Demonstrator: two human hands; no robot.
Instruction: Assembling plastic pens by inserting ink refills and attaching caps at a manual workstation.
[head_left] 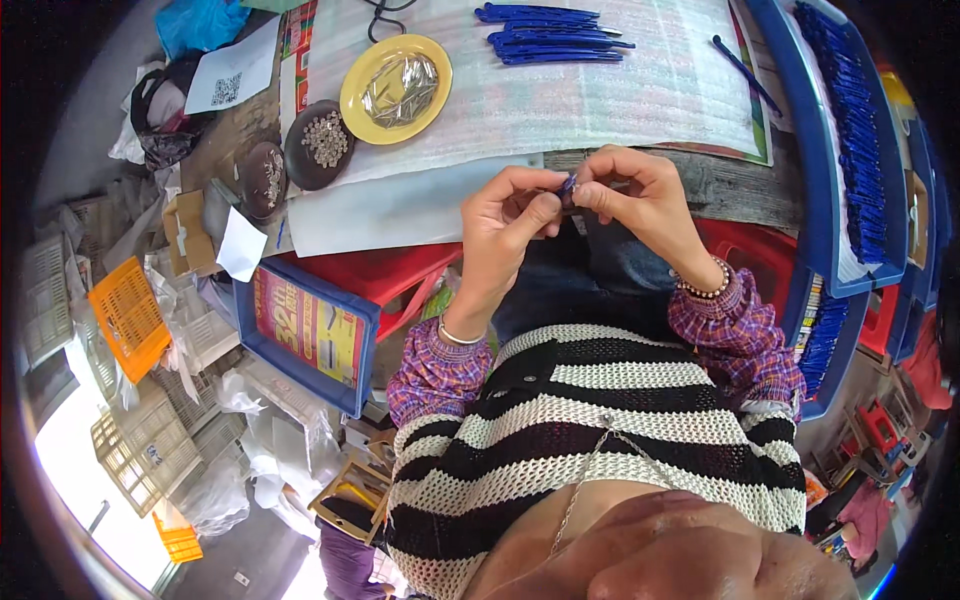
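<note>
Above the near edge of the table, my left hand point(510, 215) and my right hand point(637, 200) meet with fingers pinched. Between their fingertips is a blue clip piece point(568, 187), mostly hidden by the fingers. Both hands seem to grip it, one from each side. Beyond them, a pile of long, slender blue clips point(555, 38) lies on the white foam sheet point(620, 110). A single blue clip point(745, 72) rests apart to its right. To the left, a yellow plate point(352, 108) holds thin metal pins point(402, 90).
Left of the plate, two dark dishes point(300, 172) hold small metal parts. A blue tray point(895, 200) full of blue clips stands at the right. Below the table's left side are a red stool point(385, 275) and a blue tray point(350, 392). Crates and plastic bags fill the left floor.
</note>
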